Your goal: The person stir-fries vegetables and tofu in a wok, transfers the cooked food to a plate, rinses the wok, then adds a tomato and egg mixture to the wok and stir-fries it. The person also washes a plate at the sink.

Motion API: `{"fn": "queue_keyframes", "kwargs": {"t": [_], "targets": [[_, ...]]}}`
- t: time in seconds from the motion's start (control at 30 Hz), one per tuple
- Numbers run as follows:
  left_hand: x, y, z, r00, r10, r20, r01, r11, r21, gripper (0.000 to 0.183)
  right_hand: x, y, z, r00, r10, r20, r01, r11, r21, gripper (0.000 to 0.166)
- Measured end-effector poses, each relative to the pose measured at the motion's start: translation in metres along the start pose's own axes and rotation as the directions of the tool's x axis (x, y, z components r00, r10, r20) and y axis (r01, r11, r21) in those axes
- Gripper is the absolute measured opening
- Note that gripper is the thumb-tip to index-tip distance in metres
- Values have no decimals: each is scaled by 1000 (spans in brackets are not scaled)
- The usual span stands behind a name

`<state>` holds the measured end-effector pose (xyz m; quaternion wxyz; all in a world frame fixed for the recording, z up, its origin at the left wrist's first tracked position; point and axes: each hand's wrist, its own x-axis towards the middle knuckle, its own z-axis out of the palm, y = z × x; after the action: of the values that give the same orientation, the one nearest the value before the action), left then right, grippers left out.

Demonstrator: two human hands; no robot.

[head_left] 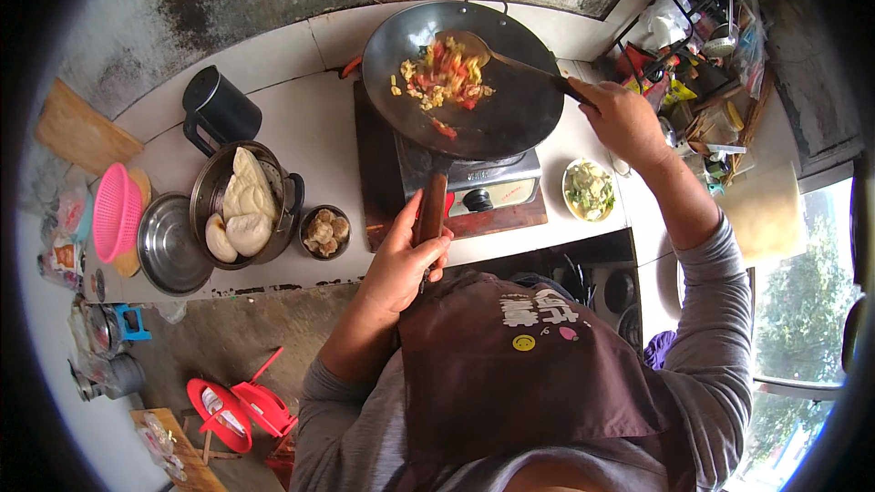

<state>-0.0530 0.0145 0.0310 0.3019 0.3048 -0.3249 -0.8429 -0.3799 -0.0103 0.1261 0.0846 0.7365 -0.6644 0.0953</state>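
Observation:
My left hand [403, 256] is wrapped around the wooden handle [431, 208] of a dark wok [519, 116], which is tilted over a gas stove [472, 181]. In my right hand [623, 119] is the dark grip of a metal cooking spatula [523, 67]. Its head lies in the wok against a mix of chopped food [448, 75], red and yellow pieces that look like tomato and egg. Motion blurs part of the food. The burner under the wok is hidden.
Right of the stove stands a bowl of chopped greens [588, 190]. To its left are a bowl of brownish lumps [325, 232], a steamer pot with buns [294, 219], a metal lid [174, 246], a black jug [222, 109] and a pink basket [117, 212]. A cluttered rack [683, 34] fills the right corner.

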Motion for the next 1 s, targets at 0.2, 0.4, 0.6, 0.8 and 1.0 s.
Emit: {"fn": "queue_keyframes", "kwargs": {"t": [0.2, 0.4, 0.6, 0.8, 1.0], "targets": [[-2, 2, -2, 1000, -10, -8, 10, 1000, 5, 68, 18, 25, -40, 971, 104, 214, -105, 994, -8, 31], [1, 0, -2, 1000, -17, 4, 17, 1000, 4, 69, 28, 90, 39, 684, 293, 668, -701, 516, 492, 23], [-1, 3, 0, 1000, -19, 21, 18, 999, 33, 71, 26, 47, 82, 939, 216, 266, -341, 680, 649, 31], [-2, -3, -6, 1000, 16, -5, -16, 1000, 18, 69, 19, 13, 25, 999, -3, -45, 4, 1000, 25, 37], [-1, 4, 1, 1000, -13, 1, 13, 998, 58, 67, 29, 10, 71, 996, 66, -63, -66, 998, 7, 43]]}}
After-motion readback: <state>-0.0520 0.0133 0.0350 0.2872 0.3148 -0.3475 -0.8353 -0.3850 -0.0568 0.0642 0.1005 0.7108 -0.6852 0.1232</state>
